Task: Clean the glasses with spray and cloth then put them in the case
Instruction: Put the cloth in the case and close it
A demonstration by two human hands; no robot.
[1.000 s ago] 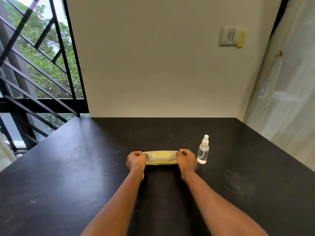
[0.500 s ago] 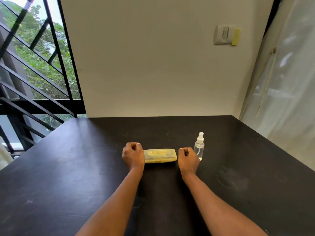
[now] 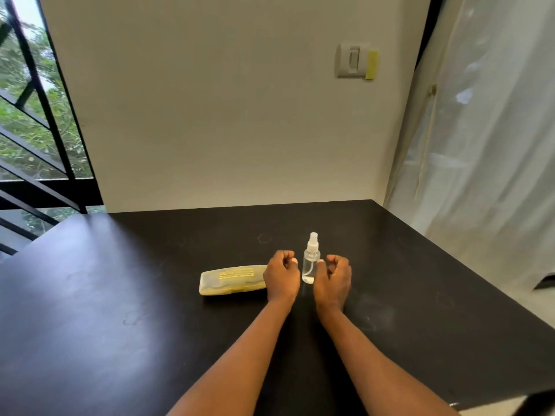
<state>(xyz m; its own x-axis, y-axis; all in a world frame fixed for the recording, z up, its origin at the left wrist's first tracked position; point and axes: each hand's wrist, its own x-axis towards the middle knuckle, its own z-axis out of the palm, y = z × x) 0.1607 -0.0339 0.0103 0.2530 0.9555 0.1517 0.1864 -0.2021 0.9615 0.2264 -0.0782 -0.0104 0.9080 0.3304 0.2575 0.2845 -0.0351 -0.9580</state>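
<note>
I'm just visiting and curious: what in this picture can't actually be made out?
Head view only:
- Contents of the yellow case: its closed lid hides them; no glasses or cloth in sight.
- Gold print on the case: too small to read.
- Whether the left hand or right hand touches the spray bottle: curled fingers hide it.

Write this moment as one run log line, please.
left hand: curled, empty | right hand: curled, empty | spray bottle: upright between them | case: closed, on table
</note>
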